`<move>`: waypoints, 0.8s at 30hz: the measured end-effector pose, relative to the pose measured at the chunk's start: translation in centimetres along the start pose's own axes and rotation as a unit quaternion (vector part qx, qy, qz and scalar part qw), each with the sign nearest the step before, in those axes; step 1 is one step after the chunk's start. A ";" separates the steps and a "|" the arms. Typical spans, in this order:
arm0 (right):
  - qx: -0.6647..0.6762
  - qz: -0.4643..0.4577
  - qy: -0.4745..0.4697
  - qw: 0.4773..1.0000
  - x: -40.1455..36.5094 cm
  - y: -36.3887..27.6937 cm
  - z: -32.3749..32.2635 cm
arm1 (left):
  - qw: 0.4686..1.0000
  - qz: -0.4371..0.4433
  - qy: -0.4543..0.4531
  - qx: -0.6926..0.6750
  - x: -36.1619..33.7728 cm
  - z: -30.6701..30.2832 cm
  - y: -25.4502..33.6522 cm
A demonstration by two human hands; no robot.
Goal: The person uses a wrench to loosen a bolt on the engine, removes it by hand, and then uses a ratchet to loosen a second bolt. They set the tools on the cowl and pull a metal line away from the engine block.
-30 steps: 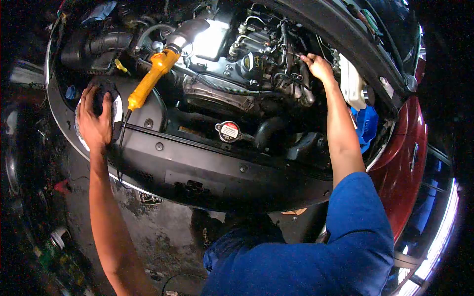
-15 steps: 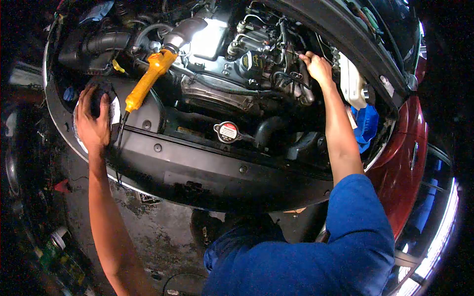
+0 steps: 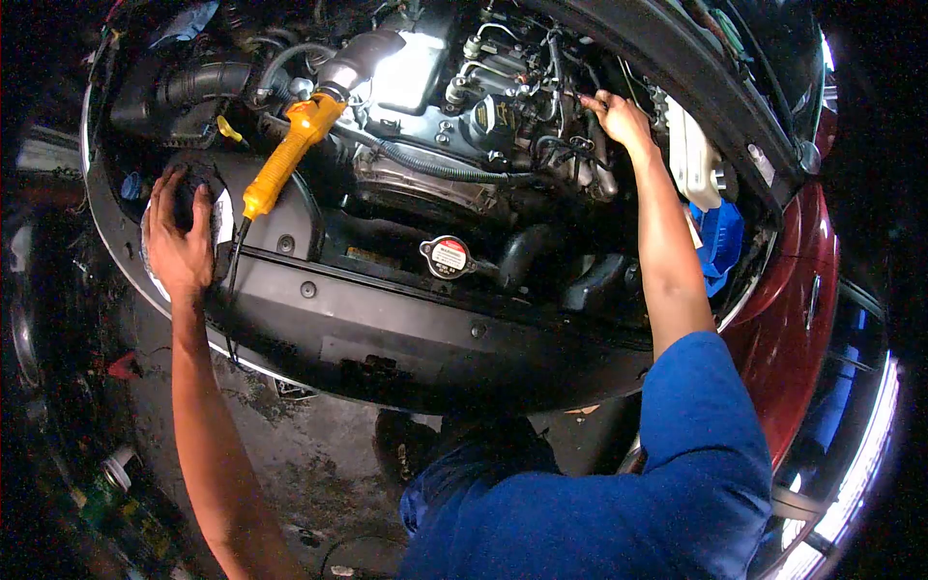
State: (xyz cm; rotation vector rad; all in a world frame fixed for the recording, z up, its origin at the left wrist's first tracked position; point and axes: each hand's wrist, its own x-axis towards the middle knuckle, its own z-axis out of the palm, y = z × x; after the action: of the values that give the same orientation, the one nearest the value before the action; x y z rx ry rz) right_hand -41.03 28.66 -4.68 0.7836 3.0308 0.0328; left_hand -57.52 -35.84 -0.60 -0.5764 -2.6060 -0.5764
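My left hand rests at the left front of the engine bay, over a dark round object with a white edge. Its fingers and thumb are apart; most of the object lies hidden beneath it. Deep on the right side of the engine, my right hand reaches among pipes and hoses. Its fingers are bent and drawn together, and what they pinch is too small to make out. Between the hands, a lit work light with a yellow handle leans across the engine.
A radiator cap sits behind the black front panel. To the right are a white plastic reservoir and a blue plastic container. The raised hood edge slants above the right hand. A cord hangs from the light.
My right hand has shifted slightly and its fingers now extend a little farther left among the hoses. My left hand stays in about the same place.
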 end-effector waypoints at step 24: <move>-0.067 0.027 0.027 0.997 0.2 -0.5 0.6 | 0.999 -0.043 -0.005 0.013 -0.4 0.5 -0.6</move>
State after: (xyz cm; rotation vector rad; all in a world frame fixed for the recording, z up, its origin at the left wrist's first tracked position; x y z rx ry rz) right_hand -41.42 28.28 -5.27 0.8674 3.0179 0.2577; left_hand -57.57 -36.24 -1.36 -0.4629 -2.6541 -0.5674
